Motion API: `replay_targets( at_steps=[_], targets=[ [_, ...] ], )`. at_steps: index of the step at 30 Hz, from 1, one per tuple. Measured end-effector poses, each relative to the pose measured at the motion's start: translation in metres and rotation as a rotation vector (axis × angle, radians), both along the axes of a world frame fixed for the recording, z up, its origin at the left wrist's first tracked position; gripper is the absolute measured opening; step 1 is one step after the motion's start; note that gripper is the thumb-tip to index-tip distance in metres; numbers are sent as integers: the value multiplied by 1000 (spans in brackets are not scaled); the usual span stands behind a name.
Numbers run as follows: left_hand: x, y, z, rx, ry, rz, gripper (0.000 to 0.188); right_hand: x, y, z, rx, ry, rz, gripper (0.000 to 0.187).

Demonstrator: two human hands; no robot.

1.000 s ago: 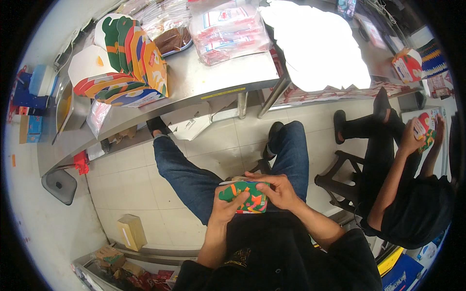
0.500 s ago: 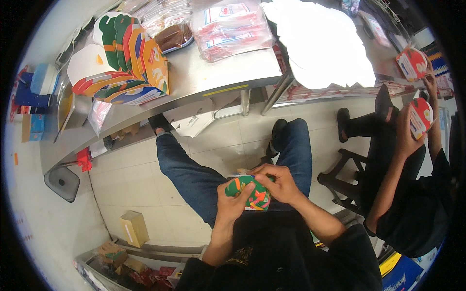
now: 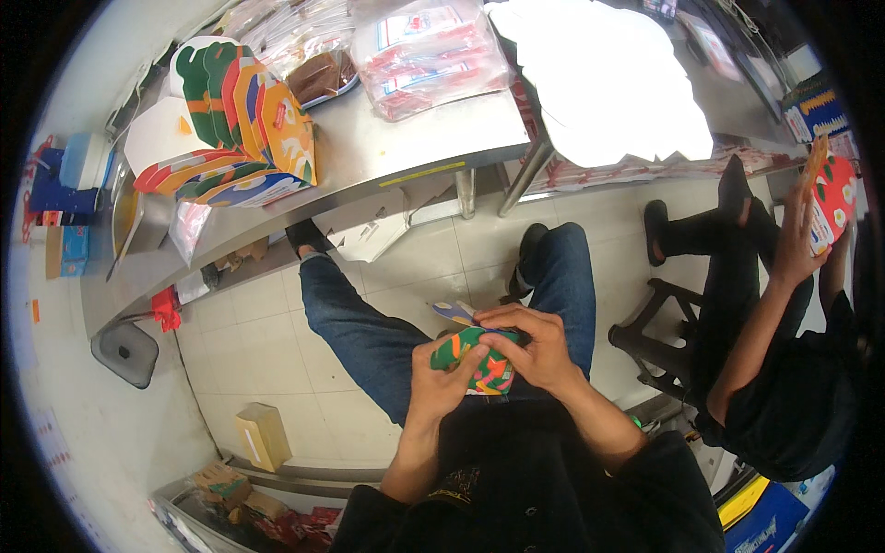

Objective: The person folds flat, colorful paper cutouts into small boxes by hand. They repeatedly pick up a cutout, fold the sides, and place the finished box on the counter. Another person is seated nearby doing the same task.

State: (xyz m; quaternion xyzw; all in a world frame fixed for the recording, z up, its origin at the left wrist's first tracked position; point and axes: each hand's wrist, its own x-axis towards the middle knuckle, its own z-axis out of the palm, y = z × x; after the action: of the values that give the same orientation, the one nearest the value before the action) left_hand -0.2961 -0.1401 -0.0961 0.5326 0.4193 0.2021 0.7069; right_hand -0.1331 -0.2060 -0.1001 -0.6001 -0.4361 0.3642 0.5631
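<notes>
Over my lap, a small green paper carton (image 3: 492, 372) with an orange and pink print is held between both hands. My left hand (image 3: 437, 378) grips its left side, thumb across the printed face. My right hand (image 3: 542, 348) closes on the upper right edge, thumb pressed on the carton and fingers curled over the top. A blue-grey and orange printed flap (image 3: 453, 311) sticks out past the far edge, near my right fingertips. The carton's underside and the fingers beneath it are hidden.
On the steel table (image 3: 406, 152) ahead stand nested printed cartons (image 3: 249, 120), plastic-wrapped packs (image 3: 429, 60) and a brown item on a tray (image 3: 321, 76). At right, a co-worker holds a red carton (image 3: 832, 205) beside a dark stool (image 3: 653, 332). A yellowish box (image 3: 263, 437) stands on the floor.
The printed flap now shows beyond the carton's far edge, and my right fingers reach farther over it. The co-worker's hands have moved together around a red carton; before, a carton was at each hand.
</notes>
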Motion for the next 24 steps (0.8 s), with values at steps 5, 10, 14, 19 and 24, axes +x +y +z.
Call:
replay_targets(
  at_steps=[5,10,14,19,24],
  targets=[
    [-2,-5,-8,12,-20,2,7,0,-8,-6,-7,-150,27,13],
    [-2,-14,-14,-41,-75,55,10,-7,-10,-8,34,-90,11,7],
    [4,-20,-14,-48,6,67,11,-9,-12,-12,-63,-11,-16,5],
    [4,-16,-12,-2,140,-143,22,-6,-25,-21,-80,66,-45,5],
    [-24,10,-3,-969,-588,8,55,-2,-50,-1,282,-340,130,5]
  ],
)
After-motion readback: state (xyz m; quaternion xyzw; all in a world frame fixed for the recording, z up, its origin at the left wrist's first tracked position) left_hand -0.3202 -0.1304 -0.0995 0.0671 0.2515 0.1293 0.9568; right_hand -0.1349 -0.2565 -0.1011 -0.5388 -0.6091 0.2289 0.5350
